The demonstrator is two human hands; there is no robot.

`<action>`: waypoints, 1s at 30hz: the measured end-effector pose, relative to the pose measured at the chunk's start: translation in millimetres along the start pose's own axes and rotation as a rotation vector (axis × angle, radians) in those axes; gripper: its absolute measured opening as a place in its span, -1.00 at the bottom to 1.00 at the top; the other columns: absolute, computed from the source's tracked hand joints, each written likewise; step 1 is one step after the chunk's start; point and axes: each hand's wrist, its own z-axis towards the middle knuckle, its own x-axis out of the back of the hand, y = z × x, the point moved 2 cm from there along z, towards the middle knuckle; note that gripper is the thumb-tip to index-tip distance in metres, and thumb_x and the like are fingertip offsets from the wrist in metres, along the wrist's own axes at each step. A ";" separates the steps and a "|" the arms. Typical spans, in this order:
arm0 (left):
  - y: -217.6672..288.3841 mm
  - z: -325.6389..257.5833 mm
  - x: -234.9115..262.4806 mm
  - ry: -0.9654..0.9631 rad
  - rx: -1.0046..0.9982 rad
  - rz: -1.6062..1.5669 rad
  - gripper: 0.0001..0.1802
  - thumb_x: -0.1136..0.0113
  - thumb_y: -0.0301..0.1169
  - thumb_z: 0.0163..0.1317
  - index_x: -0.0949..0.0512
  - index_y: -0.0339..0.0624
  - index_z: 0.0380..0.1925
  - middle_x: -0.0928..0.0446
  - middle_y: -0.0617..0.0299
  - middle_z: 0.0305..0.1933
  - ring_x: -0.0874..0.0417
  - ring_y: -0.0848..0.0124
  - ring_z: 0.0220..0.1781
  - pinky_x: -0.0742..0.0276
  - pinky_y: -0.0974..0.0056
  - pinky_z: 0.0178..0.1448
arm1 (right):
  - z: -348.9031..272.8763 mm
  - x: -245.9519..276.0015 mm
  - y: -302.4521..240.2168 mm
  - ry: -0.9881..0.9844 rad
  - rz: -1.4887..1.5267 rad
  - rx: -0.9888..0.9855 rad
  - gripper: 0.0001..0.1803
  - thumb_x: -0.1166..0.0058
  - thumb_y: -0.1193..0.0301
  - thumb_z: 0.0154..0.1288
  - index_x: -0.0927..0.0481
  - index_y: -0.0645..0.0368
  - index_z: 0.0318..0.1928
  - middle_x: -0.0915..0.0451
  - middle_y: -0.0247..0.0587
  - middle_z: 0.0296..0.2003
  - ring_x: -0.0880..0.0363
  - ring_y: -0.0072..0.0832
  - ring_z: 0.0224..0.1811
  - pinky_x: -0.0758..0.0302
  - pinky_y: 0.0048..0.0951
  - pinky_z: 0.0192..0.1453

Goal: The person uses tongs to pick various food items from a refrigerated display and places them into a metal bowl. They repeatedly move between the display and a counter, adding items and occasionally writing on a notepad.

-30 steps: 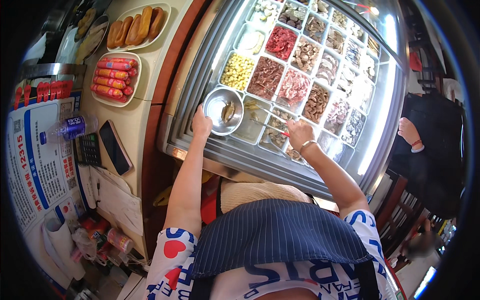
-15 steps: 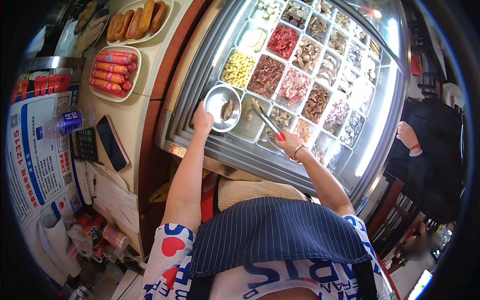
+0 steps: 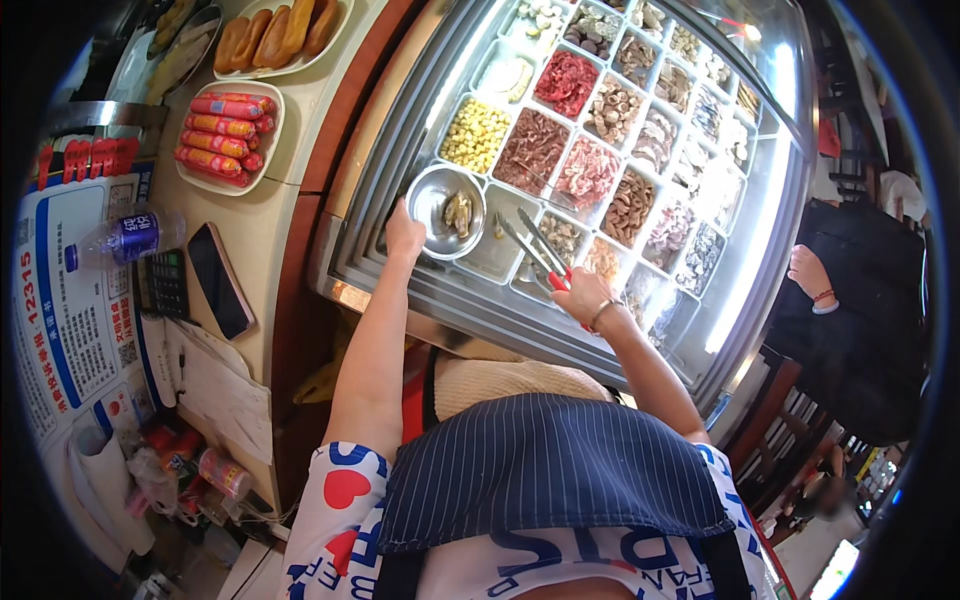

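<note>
The tongs (image 3: 548, 244) are spreading wider — right hand (image 3: 587, 297) gripping them, left hand (image 3: 404, 238) gripping the steel bowl (image 3: 426, 212) — keeping it level is helping.

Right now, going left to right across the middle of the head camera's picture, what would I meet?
Clear bottle → dark phone → left hand at the bowl's edge → metal bowl → tongs → right hand holding them → another person's hand.

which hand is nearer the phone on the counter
Left: the left hand, holding the metal bowl, is right of the phone; the right hand, gripping red-handled tongs, is farther right.
</note>
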 end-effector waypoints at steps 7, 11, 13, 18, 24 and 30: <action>6.7 -2.9 1.9 0.023 -0.036 0.077 -0.54 0.11 -0.54 -0.08 -0.34 -0.15 -0.05 -0.44 -0.09 -0.12 -0.41 0.04 -0.01 -0.29 0.16 0.04 | 37.0 -21.2 -26.9 -0.110 -0.313 0.013 -0.70 0.16 0.39 0.06 -0.53 0.26 -0.24 -0.53 -0.02 -0.23 -0.53 -0.20 -0.19 -0.47 -0.31 -0.17; 13.0 -6.8 6.0 0.007 -0.007 0.107 -0.54 0.13 -0.55 -0.07 -0.33 -0.15 -0.06 -0.44 -0.09 -0.12 -0.40 0.03 -0.02 -0.29 0.15 0.03 | 16.2 -5.4 -15.1 -0.085 -0.169 0.022 -0.69 0.15 0.34 0.04 -0.50 0.29 -0.27 -0.52 0.10 -0.27 -0.52 -0.14 -0.23 -0.44 -0.25 -0.16; 15.2 -7.1 5.8 0.014 -0.023 0.086 -0.55 0.13 -0.55 -0.07 -0.33 -0.17 -0.06 -0.44 -0.09 -0.13 -0.40 0.03 -0.02 -0.29 0.14 0.03 | 7.4 -9.8 1.5 0.025 -0.056 0.050 -0.62 0.09 0.22 0.01 -0.45 0.31 -0.29 -0.51 0.16 -0.36 -0.52 -0.08 -0.30 -0.42 -0.22 -0.17; -6.1 5.2 -4.5 -0.021 -0.002 0.034 -0.58 0.12 -0.56 -0.09 -0.34 -0.20 -0.11 -0.44 -0.09 -0.14 -0.40 0.01 -0.03 -0.29 0.13 0.02 | -27.0 8.1 -20.7 -0.059 0.107 0.147 -0.51 0.04 0.08 -0.02 -0.43 0.30 -0.26 -0.51 0.14 -0.41 -0.52 -0.08 -0.33 -0.42 -0.23 -0.19; -21.8 13.1 -10.8 -0.036 0.028 -0.142 -0.60 0.14 -0.57 -0.09 -0.35 -0.25 -0.14 -0.45 -0.11 -0.18 -0.42 0.02 -0.06 -0.30 0.16 0.01 | 15.9 -1.0 11.0 -0.021 0.180 0.052 -0.51 0.03 0.07 -0.08 -0.46 0.30 -0.34 -0.50 0.06 -0.52 -0.51 -0.22 -0.45 -0.41 -0.31 -0.31; 4.1 -5.0 2.1 -0.087 0.126 -0.410 -0.61 0.19 -0.59 -0.11 -0.35 -0.27 -0.17 -0.46 0.04 -0.33 -0.52 0.28 -0.40 -0.46 0.28 -0.39 | 72.8 -40.4 -6.7 -0.081 0.159 0.087 -0.52 0.03 0.05 -0.14 -0.52 0.32 -0.53 -0.52 0.08 -0.56 -0.54 -0.17 -0.49 -0.44 -0.28 -0.36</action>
